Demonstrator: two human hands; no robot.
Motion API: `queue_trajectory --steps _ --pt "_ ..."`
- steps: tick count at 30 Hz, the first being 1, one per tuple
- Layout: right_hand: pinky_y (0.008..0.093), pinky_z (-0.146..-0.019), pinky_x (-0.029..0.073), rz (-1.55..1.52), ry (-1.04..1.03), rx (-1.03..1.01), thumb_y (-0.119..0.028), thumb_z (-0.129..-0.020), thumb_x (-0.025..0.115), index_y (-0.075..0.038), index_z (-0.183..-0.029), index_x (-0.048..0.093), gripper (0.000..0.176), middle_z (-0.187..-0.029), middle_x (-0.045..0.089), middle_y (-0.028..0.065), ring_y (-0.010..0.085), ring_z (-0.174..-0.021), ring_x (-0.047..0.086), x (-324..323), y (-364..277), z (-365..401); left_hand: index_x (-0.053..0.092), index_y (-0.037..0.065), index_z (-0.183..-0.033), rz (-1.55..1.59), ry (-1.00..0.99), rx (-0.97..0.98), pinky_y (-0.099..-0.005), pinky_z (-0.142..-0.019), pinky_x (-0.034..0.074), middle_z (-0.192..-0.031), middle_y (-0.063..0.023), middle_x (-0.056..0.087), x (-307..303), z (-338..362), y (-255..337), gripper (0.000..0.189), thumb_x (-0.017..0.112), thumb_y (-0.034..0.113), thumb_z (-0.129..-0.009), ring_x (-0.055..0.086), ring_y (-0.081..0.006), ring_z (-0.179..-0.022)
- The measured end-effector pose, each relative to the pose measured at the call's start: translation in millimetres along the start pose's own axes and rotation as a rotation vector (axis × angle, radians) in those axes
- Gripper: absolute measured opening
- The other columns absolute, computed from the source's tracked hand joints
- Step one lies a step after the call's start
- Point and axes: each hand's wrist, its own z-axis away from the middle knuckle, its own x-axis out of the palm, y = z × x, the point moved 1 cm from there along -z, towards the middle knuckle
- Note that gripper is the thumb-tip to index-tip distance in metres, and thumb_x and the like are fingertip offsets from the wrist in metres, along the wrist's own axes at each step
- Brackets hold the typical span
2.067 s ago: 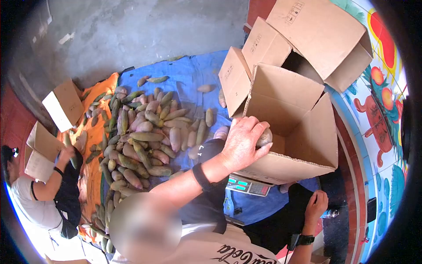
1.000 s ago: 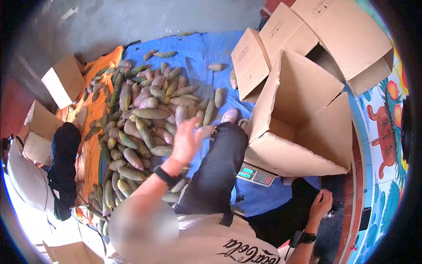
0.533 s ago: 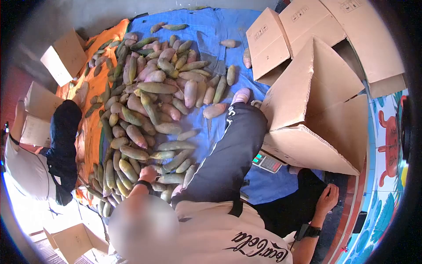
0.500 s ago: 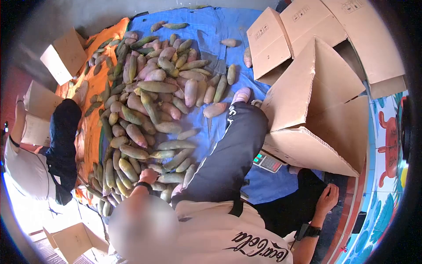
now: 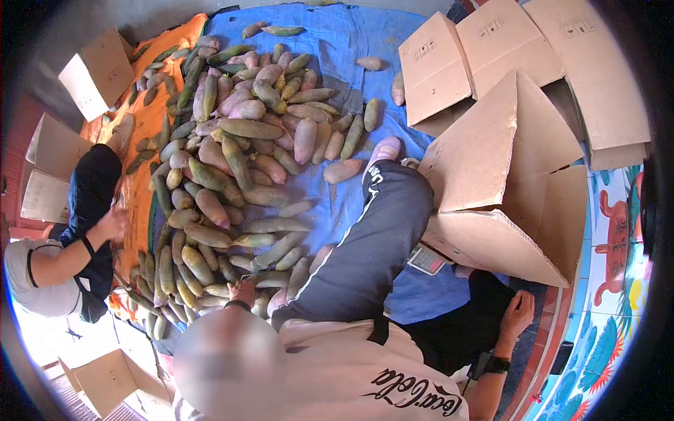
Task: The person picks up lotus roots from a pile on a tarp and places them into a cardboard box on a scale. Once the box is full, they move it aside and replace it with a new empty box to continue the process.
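My left hand (image 5: 241, 290) reaches down into the near edge of a big pile of long green and purplish vegetables (image 5: 239, 129). Its fingers are curled at a long green vegetable (image 5: 219, 290); their tips are partly hidden. A dark band circles that wrist. My right hand (image 5: 517, 313), with a black watch above it, lies by my bent right knee, fingers loosely curled and nothing visible in them. My striped trouser leg (image 5: 358, 242) stretches forward beside the pile. A small scale (image 5: 426, 259) sits on the blue sheet (image 5: 330, 217), partly hidden by the leg and a carton.
An open cardboard carton (image 5: 470, 168) stands right of my leg, with more cartons (image 5: 437, 77) behind it. On the left, a co-worker (image 5: 53, 274) sits beside an orange sheet (image 5: 133, 182) and cartons (image 5: 98, 74). Another open carton (image 5: 109, 382) stands lower left. A blurred circle covers part of the view.
My left hand has drawn slightly nearer to me; my right hand stays by the knee. The co-worker's arm has swung from a carton toward the orange sheet. The scale's green glow no longer shows.
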Motion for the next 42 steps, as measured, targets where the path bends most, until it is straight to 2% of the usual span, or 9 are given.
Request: queue_trajectory --steps 9,19,26,28,29,32,36,38,42 --pt "0.0438 -0.07 0.048 0.022 0.012 -0.004 -0.01 -0.088 0.055 -0.001 -0.089 0.059 0.01 -0.087 0.061 0.016 0.0355 -0.08 0.059 2 4 2 0.061 0.014 -0.113 -0.226 0.086 0.116 -0.0501 -0.094 0.038 -0.119 -0.0078 0.057 -4 -3 2 0.029 0.049 0.022 -0.088 0.05 -0.0245 -0.118" --pt "0.0417 -0.068 0.047 -0.009 0.03 -0.002 -0.009 -0.088 0.054 0.001 -0.086 0.058 0.01 -0.085 0.058 0.0164 0.0362 -0.078 0.058 -1 -9 -4 0.053 0.007 -0.115 0.309 0.22 -0.024 -0.0441 -0.085 0.049 -0.105 -0.0162 0.063 -106 -42 -22 0.053 0.069 0.038 -0.074 0.061 -0.0325 -0.097" --pt "0.0427 -0.068 0.046 -0.005 0.014 0.004 -0.007 -0.088 0.054 0.0 -0.086 0.057 0.008 -0.084 0.058 0.0168 0.0363 -0.079 0.057 -4 -13 -6 0.059 0.007 -0.108 0.477 0.884 -0.131 -0.045 -0.091 0.043 -0.114 -0.0174 0.058 -139 -91 -85 0.04 0.066 0.033 -0.078 0.052 -0.0359 -0.109" --pt "0.043 -0.068 0.046 -0.007 0.017 -0.001 -0.007 -0.088 0.054 0.0 -0.086 0.057 0.008 -0.084 0.058 0.0169 0.0366 -0.078 0.057 -4 -15 -8 0.054 0.004 -0.118 0.54 0.595 -0.344 -0.044 -0.102 0.038 -0.129 -0.0209 0.05 -194 -40 -81 0.052 0.07 0.028 -0.075 0.045 -0.0361 -0.121" --pt "0.0433 -0.068 0.046 -0.007 0.015 -0.005 -0.007 -0.087 0.054 0.0 -0.086 0.057 0.008 -0.083 0.057 0.017 0.0369 -0.078 0.057 -5 -16 -7 0.05 0.004 -0.123 0.406 0.739 -0.34 -0.0439 -0.107 0.033 -0.136 -0.022 0.043 -142 -88 -121 0.06 0.072 0.029 -0.074 0.038 -0.0379 -0.128" --pt "0.0446 -0.068 0.045 -0.007 -0.009 0.029 -0.006 -0.087 0.053 0.001 -0.085 0.057 0.008 -0.083 0.058 0.0172 0.037 -0.078 0.056 -4 -15 -7 0.034 0.0 -0.135 0.361 0.621 -0.299 -0.0453 -0.108 0.031 -0.137 -0.0274 0.035 -111 -101 -157 0.077 0.071 0.025 -0.073 0.034 -0.0431 -0.128" --pt "0.0444 -0.068 0.045 -0.006 -0.005 0.049 -0.005 -0.086 0.054 0.001 -0.084 0.057 0.007 -0.083 0.058 0.017 0.0368 -0.077 0.056 -5 -18 -8 0.032 0.0 -0.135 0.549 0.463 -0.238 -0.0409 -0.105 0.036 -0.135 -0.0265 0.038 -100 -111 -167 0.073 0.069 0.02 -0.075 0.038 -0.0425 -0.125" --pt "0.0445 -0.068 0.045 0.001 0.039 0.002 -0.006 -0.087 0.052 0.001 -0.084 0.056 0.009 -0.082 0.056 0.0176 0.0381 -0.077 0.055 -2 -15 -7 0.035 -0.001 -0.132 0.429 0.389 -0.365 -0.0384 -0.101 0.041 -0.137 -0.0262 0.035 -150 -58 -125 0.065 0.065 0.017 -0.077 0.042 -0.0413 -0.122" --pt "0.0447 -0.069 0.045 -0.004 0.013 0.019 -0.007 -0.087 0.052 0.001 -0.084 0.056 0.009 -0.082 0.056 0.018 0.0385 -0.078 0.055 -3 -18 -9 0.039 0.003 -0.129 0.263 0.368 -0.303 -0.0409 -0.095 0.045 -0.128 -0.027 0.046 -113 -97 -131 0.056 0.062 0.016 -0.08 0.05 -0.0389 -0.116"
